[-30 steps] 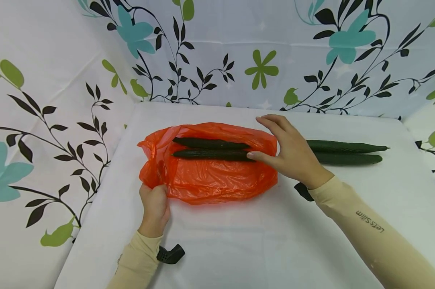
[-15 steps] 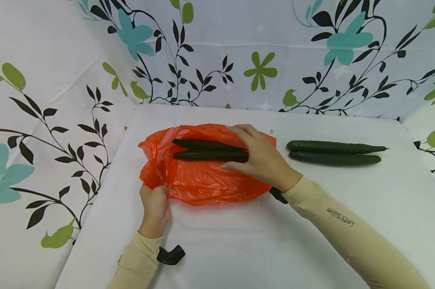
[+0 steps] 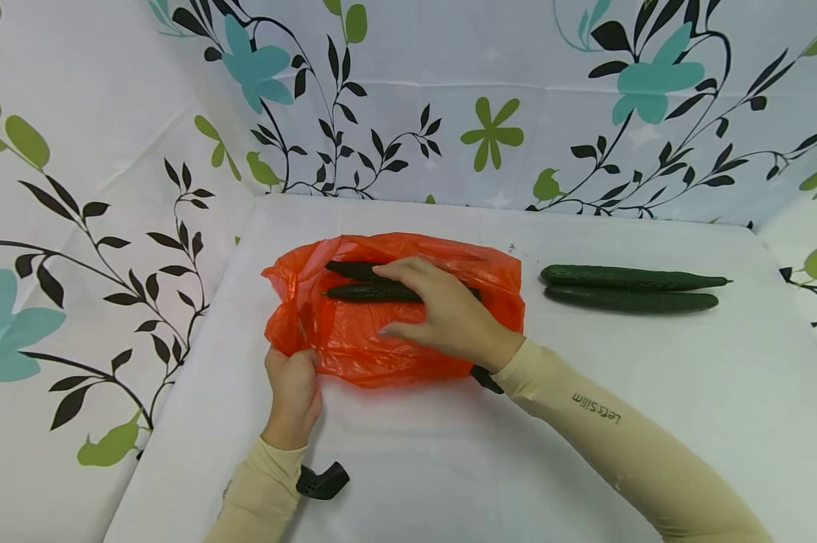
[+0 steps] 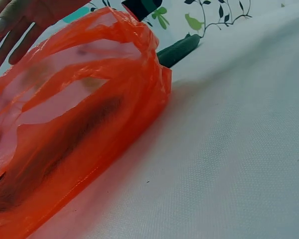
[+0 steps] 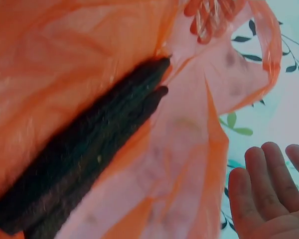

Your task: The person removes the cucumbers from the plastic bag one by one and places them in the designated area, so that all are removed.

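Note:
Two dark green cucumbers (image 3: 367, 292) lie side by side in an orange-red plastic bag (image 3: 367, 347), whose opening faces up. My left hand (image 3: 293, 396) grips the bag's near left edge; its fingertips are hidden by the plastic. Over the bag, my right hand (image 3: 449, 309) spreads its fingers and thumb and covers the right part of the cucumbers in the head view. In the right wrist view the right fingers (image 5: 269, 186) are extended beside the bag with nothing in them. Through the thin plastic, a cucumber shows as a dark shape in the left wrist view.
Another pair of cucumbers (image 3: 632, 288) lies to the right of the bag on the white-covered table (image 3: 585, 452). A cloth (image 3: 408, 90) with leaf and flower prints hangs behind and at the left. Each wrist wears a black device (image 3: 323, 481).
My right hand has moved left from the bag's right end to over its middle, uncovering the pair on the table. The left hand has kept its grip in place.

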Demonstrator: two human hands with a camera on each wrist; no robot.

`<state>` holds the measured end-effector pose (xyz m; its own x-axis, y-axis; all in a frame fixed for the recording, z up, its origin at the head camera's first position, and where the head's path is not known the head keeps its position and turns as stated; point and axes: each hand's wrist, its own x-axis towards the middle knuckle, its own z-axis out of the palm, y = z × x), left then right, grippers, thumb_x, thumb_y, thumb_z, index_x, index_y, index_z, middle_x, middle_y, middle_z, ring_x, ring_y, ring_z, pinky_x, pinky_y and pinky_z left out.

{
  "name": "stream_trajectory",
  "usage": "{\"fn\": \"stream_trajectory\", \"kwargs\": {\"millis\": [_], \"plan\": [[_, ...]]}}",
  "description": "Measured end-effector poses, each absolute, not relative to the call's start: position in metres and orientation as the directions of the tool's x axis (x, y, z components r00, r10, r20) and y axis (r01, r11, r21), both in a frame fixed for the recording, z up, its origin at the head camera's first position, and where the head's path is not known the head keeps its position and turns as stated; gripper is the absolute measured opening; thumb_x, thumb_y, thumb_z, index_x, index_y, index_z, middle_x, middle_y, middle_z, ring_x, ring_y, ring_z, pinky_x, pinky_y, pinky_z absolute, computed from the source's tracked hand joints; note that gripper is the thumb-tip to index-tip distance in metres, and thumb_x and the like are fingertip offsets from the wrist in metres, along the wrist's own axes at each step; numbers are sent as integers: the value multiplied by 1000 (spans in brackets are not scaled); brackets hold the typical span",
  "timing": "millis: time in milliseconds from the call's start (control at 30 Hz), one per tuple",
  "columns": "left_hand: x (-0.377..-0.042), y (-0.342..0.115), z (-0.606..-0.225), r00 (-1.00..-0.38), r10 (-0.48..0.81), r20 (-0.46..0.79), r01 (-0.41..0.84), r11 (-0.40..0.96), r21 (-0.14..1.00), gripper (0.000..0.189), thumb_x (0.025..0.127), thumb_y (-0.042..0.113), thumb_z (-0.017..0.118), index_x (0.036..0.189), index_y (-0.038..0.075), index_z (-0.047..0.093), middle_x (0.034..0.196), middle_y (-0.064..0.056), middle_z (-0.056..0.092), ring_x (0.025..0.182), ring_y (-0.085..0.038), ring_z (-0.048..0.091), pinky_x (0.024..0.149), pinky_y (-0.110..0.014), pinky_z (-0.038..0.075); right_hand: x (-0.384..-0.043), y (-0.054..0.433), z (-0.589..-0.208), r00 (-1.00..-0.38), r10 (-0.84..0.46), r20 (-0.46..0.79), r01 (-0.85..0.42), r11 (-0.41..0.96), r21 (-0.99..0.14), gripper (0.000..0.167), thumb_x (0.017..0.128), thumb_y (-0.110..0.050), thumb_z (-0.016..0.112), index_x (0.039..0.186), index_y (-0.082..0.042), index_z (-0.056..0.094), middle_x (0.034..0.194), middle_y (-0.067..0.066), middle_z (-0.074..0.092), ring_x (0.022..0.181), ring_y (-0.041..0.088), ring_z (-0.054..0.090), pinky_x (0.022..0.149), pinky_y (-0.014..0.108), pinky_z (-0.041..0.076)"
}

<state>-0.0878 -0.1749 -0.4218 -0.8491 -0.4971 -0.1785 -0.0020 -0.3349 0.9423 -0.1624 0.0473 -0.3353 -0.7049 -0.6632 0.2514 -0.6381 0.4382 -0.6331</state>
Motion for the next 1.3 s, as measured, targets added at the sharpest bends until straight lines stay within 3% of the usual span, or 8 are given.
{"fn": "stream_trajectory", "kwargs": {"millis": [233,600,867,1300], "plan": [[-88,-175,-422,-842,-503,-194,-14,-339,941,77,74,-20,33,149,-3,34,144,-10,43,124,-24,42,108,-37,42,-164,37,-349,-719,-677,158,-552,418,-721,77,81,-34,85,147,-16,51,141,-5,53,127,15,51,106,34,44],[-88,-176,-422,-842,-491,-223,-52,-337,940,80,73,-20,34,151,-2,30,148,-8,40,128,-23,39,110,-35,41,-186,39,-375,-811,-585,-6,-431,605,-670,89,78,-51,83,152,-19,45,152,-3,46,140,20,38,115,42,33],[-88,-176,-425,-851,-480,-213,-51,-328,943,82,72,-19,35,152,0,30,148,-5,40,128,-22,40,109,-33,41,-201,47,-388,-849,-525,-60,-277,539,-795,86,79,-41,85,151,-13,46,149,-2,48,137,21,44,114,39,35],[-89,-175,-428,-856,-478,-198,-25,-345,938,78,74,-21,34,150,-2,31,146,-8,41,128,-24,41,109,-33,41,-210,54,-398,-867,-452,-208,-125,602,-789,74,85,-32,82,148,-14,48,146,4,49,129,22,47,112,42,38]]}}
